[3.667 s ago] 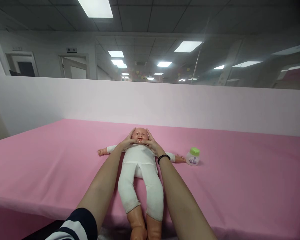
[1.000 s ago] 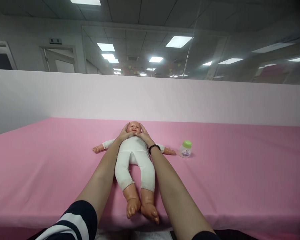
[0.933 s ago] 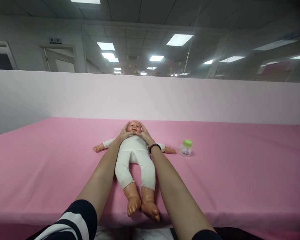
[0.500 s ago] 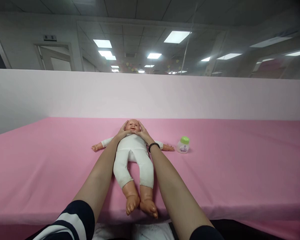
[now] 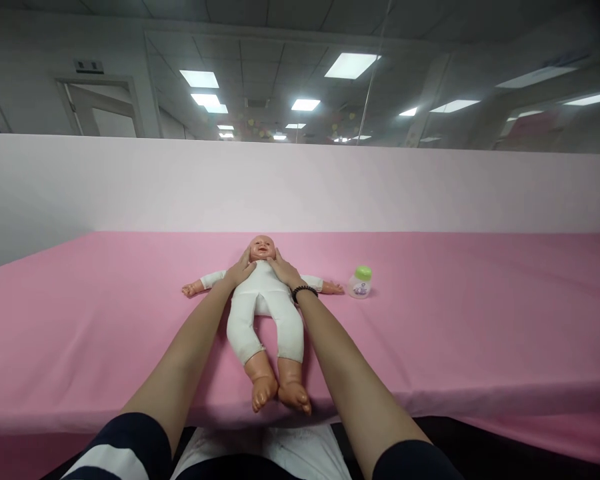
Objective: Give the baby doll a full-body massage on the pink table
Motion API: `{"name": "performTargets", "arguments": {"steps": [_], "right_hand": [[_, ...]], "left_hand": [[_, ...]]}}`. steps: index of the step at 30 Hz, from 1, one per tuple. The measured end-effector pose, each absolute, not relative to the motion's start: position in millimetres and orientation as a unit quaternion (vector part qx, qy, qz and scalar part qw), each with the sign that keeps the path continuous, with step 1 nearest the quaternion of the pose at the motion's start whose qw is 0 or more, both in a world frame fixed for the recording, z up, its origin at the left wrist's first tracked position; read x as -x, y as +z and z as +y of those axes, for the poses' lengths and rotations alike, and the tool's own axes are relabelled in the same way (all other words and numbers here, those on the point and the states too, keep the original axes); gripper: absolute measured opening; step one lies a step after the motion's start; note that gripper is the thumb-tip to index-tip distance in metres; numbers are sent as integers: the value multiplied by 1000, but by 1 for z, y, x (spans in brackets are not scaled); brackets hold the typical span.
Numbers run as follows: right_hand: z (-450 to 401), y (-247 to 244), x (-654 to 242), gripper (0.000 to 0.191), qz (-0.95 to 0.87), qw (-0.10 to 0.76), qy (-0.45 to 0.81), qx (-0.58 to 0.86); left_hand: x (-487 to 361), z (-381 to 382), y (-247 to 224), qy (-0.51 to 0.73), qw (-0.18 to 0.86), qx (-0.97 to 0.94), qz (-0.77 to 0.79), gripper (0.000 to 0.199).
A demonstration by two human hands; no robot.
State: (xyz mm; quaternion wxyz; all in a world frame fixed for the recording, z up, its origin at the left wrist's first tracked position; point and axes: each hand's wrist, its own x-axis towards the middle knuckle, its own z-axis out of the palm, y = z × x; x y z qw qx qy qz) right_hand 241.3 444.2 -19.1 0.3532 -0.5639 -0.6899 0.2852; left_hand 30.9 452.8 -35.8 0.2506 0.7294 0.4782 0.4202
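A baby doll (image 5: 265,283) with a white cloth body lies on its back, feet toward me and arms spread wide. My left hand (image 5: 241,269) rests at the left side of its neck and shoulder, fingers extended up beside the jaw. On the other side, my right hand (image 5: 284,268), a dark beaded bracelet (image 5: 305,291) at its wrist, lies along the neck and cheek, fingers straight. Both palms face the doll and neither hand grips it. Right of the doll's outstretched hand stands a small clear jar (image 5: 360,285) with a green lid.
The doll and jar are on a table with a pink cover (image 5: 455,320), its front edge close to my body. A low white partition (image 5: 330,187) runs along the back, with glass above it reflecting ceiling lights. A door (image 5: 103,110) shows at the far left.
Both hands have slid down from the sides of the doll's head to its neck and shoulders, and the thumbs have left the chin. The camera view has shifted slightly.
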Motion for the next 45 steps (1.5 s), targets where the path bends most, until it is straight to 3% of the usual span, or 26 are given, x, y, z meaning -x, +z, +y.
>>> {"name": "performTargets", "arguments": {"steps": [6, 12, 17, 21, 23, 25, 28, 30, 33, 36, 41, 45], "right_hand": [[409, -26, -281, 55, -773, 253, 124, 568], [383, -24, -316, 52, -808, 135, -59, 571], [374, -15, -355, 47, -786, 183, -98, 582], [372, 5, -378, 42, -630, 314, -198, 682], [371, 13, -386, 47, -534, 316, -160, 768], [369, 20, -391, 45, -519, 257, -67, 812], [362, 28, -385, 38, -598, 203, 6, 775], [355, 31, -370, 35, -669, 219, 24, 710], [345, 33, -335, 28, -775, 244, 66, 580], [341, 30, -306, 34, -817, 285, 43, 499], [342, 31, -292, 42, -774, 461, -28, 433], [337, 31, -284, 43, -808, 324, 36, 491]], "left_hand": [[7, 418, -39, 281, 117, -788, 536, 61], [40, 394, -32, 123, -38, -800, 586, 65], [56, 378, -26, 97, -86, -771, 623, 66], [59, 369, -24, 147, -69, -733, 661, 65], [48, 365, -20, 263, -32, -723, 638, 61], [27, 362, -10, 448, 64, -691, 563, 58], [-19, 351, 12, 651, 339, -573, 365, 55], [-50, 339, 23, 649, 527, -489, 250, 56], [-82, 321, 29, 556, 704, -404, 180, 58], [-92, 310, 24, 493, 767, -364, 193, 64], [-91, 310, 20, 484, 773, -342, 226, 78], [-92, 311, 21, 474, 776, -342, 235, 82]]}}
